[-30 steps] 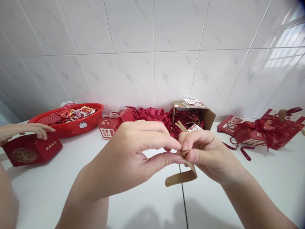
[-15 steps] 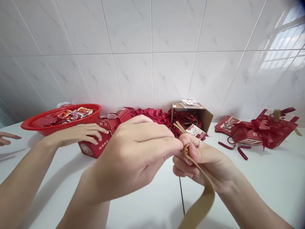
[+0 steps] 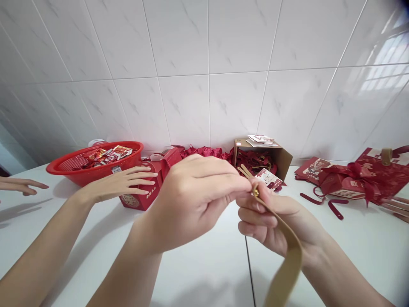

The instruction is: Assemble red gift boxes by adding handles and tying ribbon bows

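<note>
Above the tabletop (image 3: 198, 273), well forward of its back edge, the tan strap (image 3: 289, 256) looks part-done, gold stud (image 3: 256, 192) on but tail loose, the right hand (image 3: 271, 217) pinching the stud end, the left hand's (image 3: 194, 200) fingers bunched against it, their grip too hidden to tell.

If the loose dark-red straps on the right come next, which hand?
Right, probably: the right hand is nearer the dark-red straps, and the left hand would have to cross it. Caveat: right is pinching the tan strap, so would need to free up first.
</note>
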Demonstrator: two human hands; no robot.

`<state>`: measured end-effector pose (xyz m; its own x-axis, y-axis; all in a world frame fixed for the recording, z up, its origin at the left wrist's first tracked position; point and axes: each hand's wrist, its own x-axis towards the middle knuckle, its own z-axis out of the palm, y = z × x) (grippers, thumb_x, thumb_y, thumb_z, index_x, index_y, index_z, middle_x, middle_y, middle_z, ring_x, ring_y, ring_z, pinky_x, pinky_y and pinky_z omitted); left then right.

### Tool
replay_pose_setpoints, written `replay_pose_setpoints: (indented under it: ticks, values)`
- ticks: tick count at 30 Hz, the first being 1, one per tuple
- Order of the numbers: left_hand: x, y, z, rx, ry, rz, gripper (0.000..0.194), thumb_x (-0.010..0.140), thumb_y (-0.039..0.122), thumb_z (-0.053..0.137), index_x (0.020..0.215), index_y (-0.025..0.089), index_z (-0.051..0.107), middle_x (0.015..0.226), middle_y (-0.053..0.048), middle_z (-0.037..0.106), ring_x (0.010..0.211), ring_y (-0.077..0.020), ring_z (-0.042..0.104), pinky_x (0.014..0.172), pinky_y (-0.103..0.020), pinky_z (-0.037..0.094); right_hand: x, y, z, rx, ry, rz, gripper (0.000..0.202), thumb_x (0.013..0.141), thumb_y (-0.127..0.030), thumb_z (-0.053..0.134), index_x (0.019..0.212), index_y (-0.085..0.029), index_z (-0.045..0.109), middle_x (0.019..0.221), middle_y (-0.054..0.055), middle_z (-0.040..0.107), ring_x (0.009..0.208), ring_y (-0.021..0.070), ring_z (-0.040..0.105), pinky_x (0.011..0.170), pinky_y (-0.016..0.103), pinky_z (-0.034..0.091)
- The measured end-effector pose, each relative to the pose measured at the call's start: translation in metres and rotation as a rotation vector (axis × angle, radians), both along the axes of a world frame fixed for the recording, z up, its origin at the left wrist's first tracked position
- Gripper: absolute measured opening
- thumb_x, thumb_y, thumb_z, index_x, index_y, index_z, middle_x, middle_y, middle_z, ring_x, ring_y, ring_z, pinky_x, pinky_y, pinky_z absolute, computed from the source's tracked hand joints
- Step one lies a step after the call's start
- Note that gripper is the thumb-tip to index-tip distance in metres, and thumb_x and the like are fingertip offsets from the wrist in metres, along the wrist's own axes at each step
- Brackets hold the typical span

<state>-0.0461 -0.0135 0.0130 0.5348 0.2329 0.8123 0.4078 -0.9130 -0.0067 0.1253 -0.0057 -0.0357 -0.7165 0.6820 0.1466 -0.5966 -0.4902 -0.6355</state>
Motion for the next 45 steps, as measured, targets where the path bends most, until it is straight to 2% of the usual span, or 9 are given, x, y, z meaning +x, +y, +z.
replay_pose_setpoints:
  ticks: [5,13,20,24,30,35,38,41,45]
  values:
    - [-0.005,0.001,0.0,0.004,0.034,0.203,0.008,0.083,0.012,0.063,0.077,0.018,0.064,0.071,0.004,0.068,0.067,-0.0102,0.061,0.067,-0.025,0.044,0.002,0.005,0.001,0.045,-0.08,-0.117,0.007,0.081,-0.024,0.07,0.082,-0.019,0.066,0.071,-0.004,0.061,0.062,0.0045,0.06,0.063,0.017,0.049]
    - [-0.012,0.013,-0.002,-0.307,0.133,0.362,0.01,0.086,0.027,0.058,0.083,0.021,0.066,0.08,0.002,0.069,0.073,-0.0132,0.061,0.07,-0.025,0.044,0.003,0.018,-0.004,0.148,-0.219,-0.22,0.01,0.078,-0.02,0.071,0.086,-0.021,0.065,0.075,-0.003,0.063,0.069,0.0073,0.06,0.065,0.02,0.049]
    - [-0.088,0.085,-0.022,-0.736,-0.157,1.222,0.054,0.071,0.05,0.066,0.111,0.016,0.056,0.11,-0.015,0.066,0.096,-0.0356,0.063,0.068,-0.039,0.051,0.004,0.02,-0.003,0.115,-0.244,-0.325,0.01,0.077,-0.022,0.071,0.081,-0.022,0.062,0.073,-0.004,0.062,0.069,0.0088,0.059,0.061,0.019,0.047]
    - [-0.107,0.124,-0.054,-0.727,-0.332,1.307,0.074,0.07,0.048,0.069,0.127,0.008,0.042,0.122,-0.026,0.057,0.11,-0.0435,0.056,0.082,-0.051,0.05,0.004,0.017,-0.002,0.15,-0.21,-0.319,0.007,0.078,-0.019,0.069,0.079,-0.021,0.062,0.073,-0.002,0.063,0.07,0.0097,0.06,0.063,0.021,0.048]
    - [-0.098,0.145,-0.091,-0.619,-0.48,1.245,0.078,0.08,0.028,0.061,0.141,0.002,0.02,0.114,-0.027,0.063,0.113,-0.0406,0.057,0.097,-0.054,0.041,0.005,0.013,-0.002,0.289,-0.251,-0.3,0.005,0.082,-0.02,0.066,0.08,-0.023,0.063,0.074,-0.003,0.064,0.067,0.0082,0.06,0.065,0.022,0.048]
    - [-0.091,0.138,-0.074,-0.529,-0.567,1.055,0.067,0.082,0.019,0.057,0.139,0.011,0.022,0.11,-0.014,0.067,0.11,-0.0259,0.061,0.095,-0.039,0.048,0.007,0.011,-0.001,0.415,-0.335,-0.41,0.003,0.081,-0.024,0.07,0.081,-0.025,0.068,0.074,-0.004,0.063,0.064,0.0064,0.058,0.064,0.02,0.047]
    - [-0.069,0.119,-0.051,-0.464,-0.663,0.751,0.069,0.081,0.018,0.059,0.138,0.016,0.022,0.104,-0.01,0.068,0.096,-0.0202,0.066,0.09,-0.035,0.052,0.008,0.012,-0.002,0.512,-0.41,-0.635,0.004,0.076,-0.025,0.074,0.077,-0.028,0.07,0.102,-0.001,0.065,0.099,0.0137,0.059,0.076,0.023,0.05]
    - [-0.03,0.087,-0.035,-0.485,-0.787,0.34,0.067,0.078,0.019,0.064,0.134,0.018,0.028,0.097,-0.009,0.068,0.085,-0.0212,0.068,0.081,-0.038,0.056,0.01,0.015,-0.003,0.662,-0.502,-0.922,0.005,0.074,-0.026,0.076,0.076,-0.028,0.072,0.131,-0.001,0.054,0.132,0.0217,0.039,0.094,0.031,0.047]
    - [0.018,0.038,-0.027,-0.559,-0.782,0.016,0.066,0.079,0.016,0.066,0.135,0.023,0.031,0.093,-0.005,0.068,0.085,-0.0218,0.068,0.077,-0.038,0.057,0.014,0.016,-0.002,0.717,-0.516,-1.092,0.006,0.074,-0.029,0.075,0.079,-0.028,0.072,0.127,0.002,0.055,0.117,0.0242,0.054,0.081,0.034,0.055]
